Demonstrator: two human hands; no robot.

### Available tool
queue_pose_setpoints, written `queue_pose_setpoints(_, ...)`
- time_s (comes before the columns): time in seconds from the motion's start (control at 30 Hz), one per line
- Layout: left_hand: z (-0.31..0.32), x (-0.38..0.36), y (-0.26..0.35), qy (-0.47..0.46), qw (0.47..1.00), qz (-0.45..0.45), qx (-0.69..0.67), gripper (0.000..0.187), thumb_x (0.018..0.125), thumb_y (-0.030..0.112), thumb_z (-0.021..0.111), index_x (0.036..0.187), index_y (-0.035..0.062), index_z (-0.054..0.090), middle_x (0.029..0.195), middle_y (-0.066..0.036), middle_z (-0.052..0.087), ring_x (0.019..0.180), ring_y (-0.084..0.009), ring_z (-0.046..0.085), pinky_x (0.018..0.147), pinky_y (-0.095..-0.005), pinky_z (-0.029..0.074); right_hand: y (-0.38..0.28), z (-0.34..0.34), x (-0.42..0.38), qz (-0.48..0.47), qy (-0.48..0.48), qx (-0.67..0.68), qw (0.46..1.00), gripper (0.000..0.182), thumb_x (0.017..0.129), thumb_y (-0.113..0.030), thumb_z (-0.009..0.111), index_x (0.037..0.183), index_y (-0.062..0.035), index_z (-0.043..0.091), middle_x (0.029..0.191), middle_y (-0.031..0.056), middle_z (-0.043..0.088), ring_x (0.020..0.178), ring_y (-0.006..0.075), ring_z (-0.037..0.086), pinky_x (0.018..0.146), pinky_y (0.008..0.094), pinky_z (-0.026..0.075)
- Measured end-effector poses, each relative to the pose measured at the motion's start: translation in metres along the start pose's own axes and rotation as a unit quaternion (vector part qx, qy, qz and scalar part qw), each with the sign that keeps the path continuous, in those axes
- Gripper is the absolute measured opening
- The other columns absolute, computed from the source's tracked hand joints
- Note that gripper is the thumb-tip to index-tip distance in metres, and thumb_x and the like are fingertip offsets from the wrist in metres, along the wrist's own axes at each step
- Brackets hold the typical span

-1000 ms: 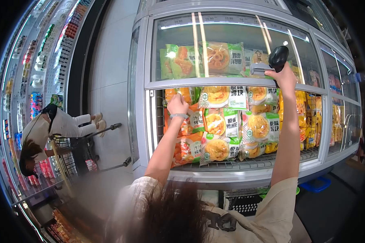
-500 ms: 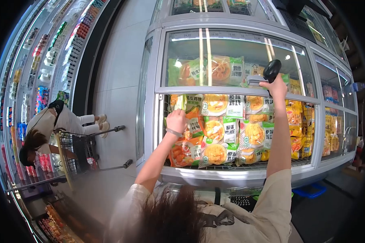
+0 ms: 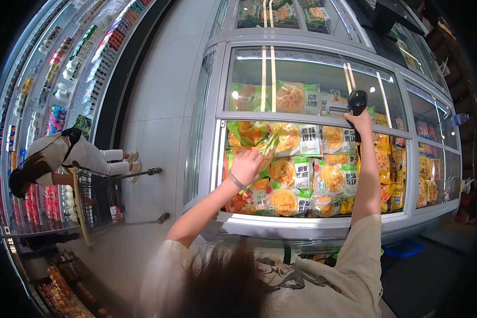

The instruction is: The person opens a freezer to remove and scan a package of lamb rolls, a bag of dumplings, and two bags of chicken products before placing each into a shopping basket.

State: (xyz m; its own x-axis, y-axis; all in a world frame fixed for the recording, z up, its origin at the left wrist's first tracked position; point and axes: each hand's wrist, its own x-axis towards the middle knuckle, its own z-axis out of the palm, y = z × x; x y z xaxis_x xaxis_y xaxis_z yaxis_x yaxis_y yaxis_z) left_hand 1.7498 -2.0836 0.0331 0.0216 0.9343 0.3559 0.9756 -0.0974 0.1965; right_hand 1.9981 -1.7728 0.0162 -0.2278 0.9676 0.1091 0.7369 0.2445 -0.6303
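Note:
My left hand, with a band on its wrist, is closed on the edge of a green and yellow food bag. That bag is tilted and partly pulled up among other bags in the open half of a chest freezer. In my right hand is a black handheld barcode scanner, held over the frame of the glass lid. Beside and below my left hand lie nugget bags with round food pictures. My fingers hide part of the pulled bag.
Yellow bags fill the wire-divided right side. More glass-topped freezers stand behind and to the right. On the left, a person bends beside a shopping cart in front of stocked shelves. A blue object is at lower right.
My left hand has moved right, drawing the green bag's edge with it and turning the bag. My right hand still holds the scanner near the lid. The view has shifted slightly.

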Motion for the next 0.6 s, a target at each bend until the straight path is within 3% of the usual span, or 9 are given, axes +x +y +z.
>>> queue_pose_setpoints(0.1,-0.049,-0.002,0.012,0.023,0.998,-0.023,-0.060,0.017,0.054,0.003,0.053,0.069,0.0062,0.047,0.065,-0.008,0.042,0.060,-0.0234,0.048,0.051,-0.0338,0.039,0.016,-0.007,-0.022,0.073,-0.075,0.130,0.986,0.036,0.059,-0.024,0.068,0.083,-0.0002,0.056,0.073,0.0067,0.058,0.065,0.0157,0.056,0.060,0.0278,0.043)
queue_pose_setpoints(0.13,-0.063,-0.001,0.019,0.077,0.993,-0.017,-0.087,0.014,0.054,0.001,0.052,0.066,0.0063,0.046,0.062,-0.008,0.040,0.054,-0.0239,0.046,0.047,-0.0332,0.038,0.020,-0.007,-0.032,0.099,-0.075,0.127,0.984,0.030,0.061,-0.020,0.065,0.082,-0.0003,0.055,0.067,0.0053,0.056,0.055,0.0145,0.054,0.053,0.0264,0.043)
queue_pose_setpoints(0.17,-0.081,0.001,0.029,0.111,0.989,-0.020,-0.098,0.012,0.055,0.000,0.053,0.064,0.0059,0.046,0.060,-0.008,0.038,0.053,-0.0237,0.045,0.046,-0.0329,0.036,0.005,-0.015,-0.056,0.108,-0.085,0.296,0.945,0.027,0.065,-0.019,0.063,0.083,-0.0008,0.053,0.070,0.0068,0.056,0.053,0.0156,0.055,0.049,0.0260,0.043)
queue_pose_setpoints(0.23,-0.110,0.001,0.044,0.158,0.981,-0.023,-0.115,0.011,0.058,0.000,0.055,0.061,0.0051,0.045,0.057,-0.008,0.036,0.049,-0.0237,0.042,0.044,-0.0326,0.034,-0.035,-0.038,-0.101,0.154,-0.086,0.429,0.886,0.026,0.070,-0.016,0.058,0.090,-0.0014,0.050,0.080,0.0124,0.057,0.065,0.0194,0.059,0.052,0.0257,0.044)
queue_pose_setpoints(0.3,-0.133,-0.001,0.056,0.188,0.974,-0.010,-0.126,0.012,0.059,0.001,0.056,0.060,0.0048,0.045,0.056,-0.008,0.034,0.047,-0.0236,0.040,0.043,-0.0324,0.032,-0.066,-0.057,-0.145,0.211,-0.115,0.612,0.754,0.027,0.072,-0.012,0.054,0.096,-0.0021,0.047,0.096,0.0178,0.055,0.083,0.0225,0.058,0.059,0.0266,0.045)
queue_pose_setpoints(0.43,-0.178,-0.006,0.077,0.255,0.953,0.049,-0.157,0.015,0.059,0.002,0.059,0.058,0.0044,0.044,0.055,-0.007,0.034,0.044,-0.0234,0.037,0.041,-0.0325,0.030,-0.107,-0.052,-0.228,0.172,-0.170,0.803,0.544,0.032,0.070,-0.004,0.048,0.101,-0.0007,0.045,0.102,0.0197,0.053,0.095,0.0227,0.054,0.072,0.0303,0.045)
queue_pose_setpoints(0.5,-0.197,-0.013,0.088,0.267,0.944,0.047,-0.186,0.015,0.061,0.000,0.058,0.059,0.0032,0.044,0.055,-0.007,0.033,0.043,-0.0221,0.035,0.040,-0.0309,0.029,-0.096,-0.028,-0.258,0.150,-0.155,0.830,0.514,0.041,0.066,-0.004,0.049,0.107,0.0007,0.044,0.105,0.0178,0.052,0.097,0.0253,0.052,0.079,0.0341,0.043)
queue_pose_setpoints(0.57,-0.213,-0.020,0.098,0.272,0.935,0.026,-0.228,0.014,0.062,-0.001,0.058,0.060,0.0024,0.044,0.055,-0.007,0.033,0.043,-0.0211,0.035,0.040,-0.0299,0.028,-0.084,-0.009,-0.284,0.196,-0.146,0.835,0.492,0.053,0.061,-0.008,0.054,0.112,-0.0001,0.042,0.108,0.0146,0.051,0.097,0.0279,0.051,0.084,0.0367,0.042)
queue_pose_setpoints(0.6,-0.221,-0.024,0.104,0.258,0.932,-0.005,-0.253,0.014,0.067,-0.001,0.057,0.061,0.0013,0.044,0.055,-0.005,0.031,0.044,-0.0174,0.034,0.041,-0.0273,0.027,-0.091,-0.008,-0.297,0.160,-0.125,0.871,0.448,0.061,0.056,-0.011,0.055,0.115,-0.0001,0.041,0.108,0.0131,0.051,0.094,0.0304,0.051,0.087,0.0385,0.040)
